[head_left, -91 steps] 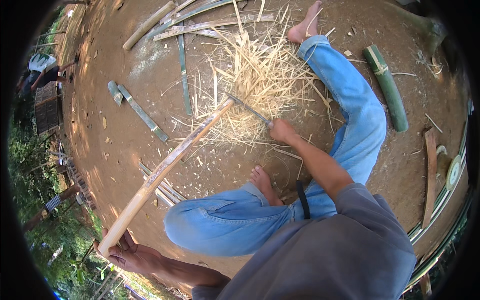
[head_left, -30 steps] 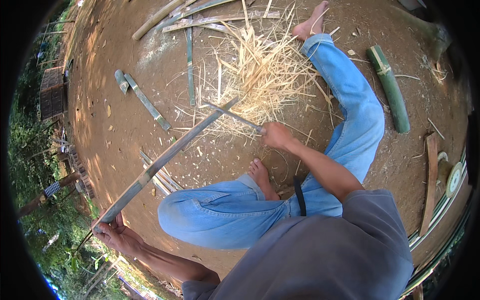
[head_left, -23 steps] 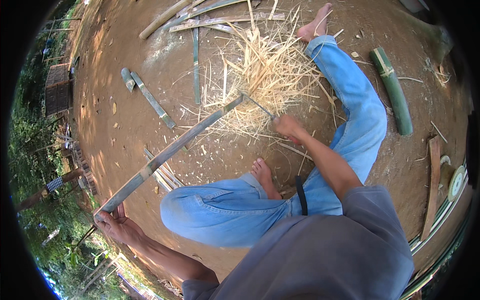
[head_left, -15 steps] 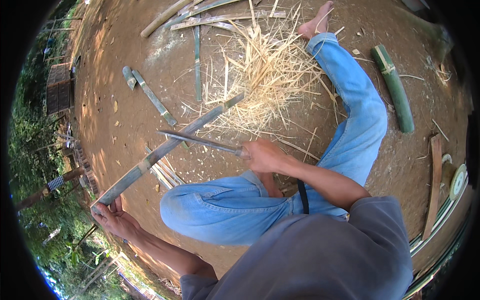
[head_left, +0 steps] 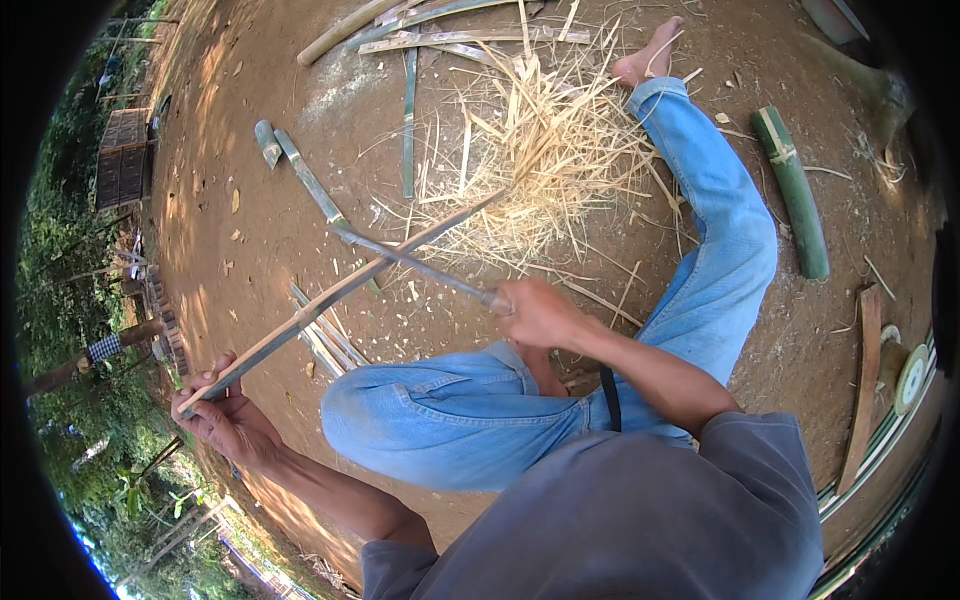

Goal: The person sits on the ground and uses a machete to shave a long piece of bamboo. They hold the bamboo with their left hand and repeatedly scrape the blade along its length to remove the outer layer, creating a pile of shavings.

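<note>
My left hand is closed around the near left end of a long split bamboo strip. The strip slants up to the right, its far tip reaching the heap of pale shavings. Its pale cut edge faces up, with the green-grey skin along the side. My right hand grips the handle of a long-bladed knife. The dark narrow blade points left and crosses the strip beyond its middle; I cannot tell whether blade and strip touch.
Bamboo poles and split strips lie at the far side. A short bamboo piece rests at left, a thick green bamboo section at right. Thin slats lie by my bent knee. A brown plank and a round white disc are at right.
The bamboo strip has been turned in my left hand, so its pale edge now shows instead of its broad green face. The knife still crosses it, its tip slightly higher. The whole view has shifted slightly.
</note>
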### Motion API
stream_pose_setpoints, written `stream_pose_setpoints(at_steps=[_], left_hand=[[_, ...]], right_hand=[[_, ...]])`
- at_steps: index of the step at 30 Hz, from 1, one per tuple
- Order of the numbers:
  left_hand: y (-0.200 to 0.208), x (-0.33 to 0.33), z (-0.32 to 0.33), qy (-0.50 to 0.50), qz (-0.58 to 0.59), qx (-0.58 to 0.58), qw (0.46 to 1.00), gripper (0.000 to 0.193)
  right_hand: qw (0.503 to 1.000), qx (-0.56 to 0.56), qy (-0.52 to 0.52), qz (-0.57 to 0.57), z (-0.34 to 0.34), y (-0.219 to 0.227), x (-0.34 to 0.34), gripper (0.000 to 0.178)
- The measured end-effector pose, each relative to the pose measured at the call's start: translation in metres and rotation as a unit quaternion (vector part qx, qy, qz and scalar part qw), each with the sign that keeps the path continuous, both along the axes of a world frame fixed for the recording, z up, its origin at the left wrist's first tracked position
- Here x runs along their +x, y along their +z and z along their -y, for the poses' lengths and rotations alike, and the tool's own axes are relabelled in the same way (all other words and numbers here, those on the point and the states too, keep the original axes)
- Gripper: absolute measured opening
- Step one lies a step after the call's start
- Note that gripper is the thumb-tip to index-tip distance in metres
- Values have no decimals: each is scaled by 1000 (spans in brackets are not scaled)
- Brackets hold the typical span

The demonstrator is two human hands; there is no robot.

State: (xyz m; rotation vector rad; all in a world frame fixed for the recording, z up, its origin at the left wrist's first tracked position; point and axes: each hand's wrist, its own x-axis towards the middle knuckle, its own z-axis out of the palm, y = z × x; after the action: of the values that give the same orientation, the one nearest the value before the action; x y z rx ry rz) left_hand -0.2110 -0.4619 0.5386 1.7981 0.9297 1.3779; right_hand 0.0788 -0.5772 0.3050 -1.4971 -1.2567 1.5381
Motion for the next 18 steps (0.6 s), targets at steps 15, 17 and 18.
stream_pose_setpoints(at_steps=[15,17,18], left_hand=[[4,7,16,-46,-29,24,998,26],[-5,5,8,-55,-21,21,998,26],[-4,1,8,-53,-22,20,998,26]], right_hand=[[988,-66,-90,108,16,-102,-4,20],[977,-121,-117,135,16,-127,17,21],[974,-141,-109,138,15,-120,24,22]])
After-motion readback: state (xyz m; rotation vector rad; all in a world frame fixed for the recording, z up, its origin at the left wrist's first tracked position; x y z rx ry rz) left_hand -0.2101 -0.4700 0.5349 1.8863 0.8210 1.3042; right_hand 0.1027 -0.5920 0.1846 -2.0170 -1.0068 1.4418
